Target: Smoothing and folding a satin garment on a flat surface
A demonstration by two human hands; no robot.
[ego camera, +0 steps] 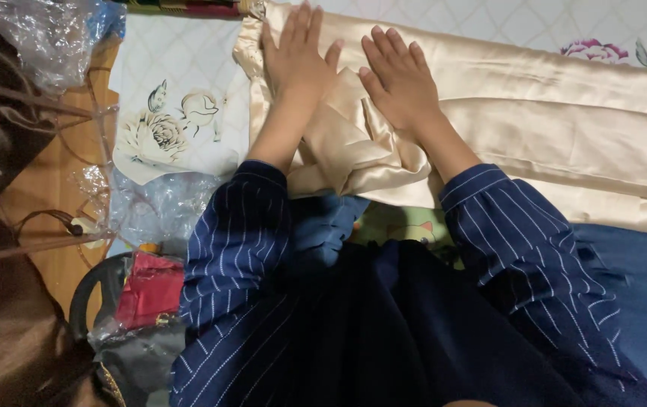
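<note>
Head view, looking down. My left hand (299, 56) lies flat, fingers spread and released, palm down on the champagne satin fabric (564, 120) near top centre of the frame. My right hand (397, 75) sits just beside it to the right, also flat and unclenched, gripping nothing, pressing the same cloth. The satin runs from top centre across to the right edge; a loose bunched fold (354, 154) lies between my forearms at frame centre.

Both navy pinstriped sleeves (237, 241) fill the lower middle. At upper left, a white quilted spread with a printed rose (159, 134) shows beside the satin's edge. Crinkled clear plastic bags (45, 34) occupy the top left corner, with a wooden surface (56, 192) below them. A red item (149, 290) sits at lower left. Blue cloth (640, 286) lies at lower right.

Judgement: the work in hand looks like smoothing the satin. Satin slides easily, so I'd keep palms flat, pressure light and even, and stroke outward from the centre so as not to drag the layers underneath. The bunched fold needs flattening separately; pushing across it would likely set a crease.
</note>
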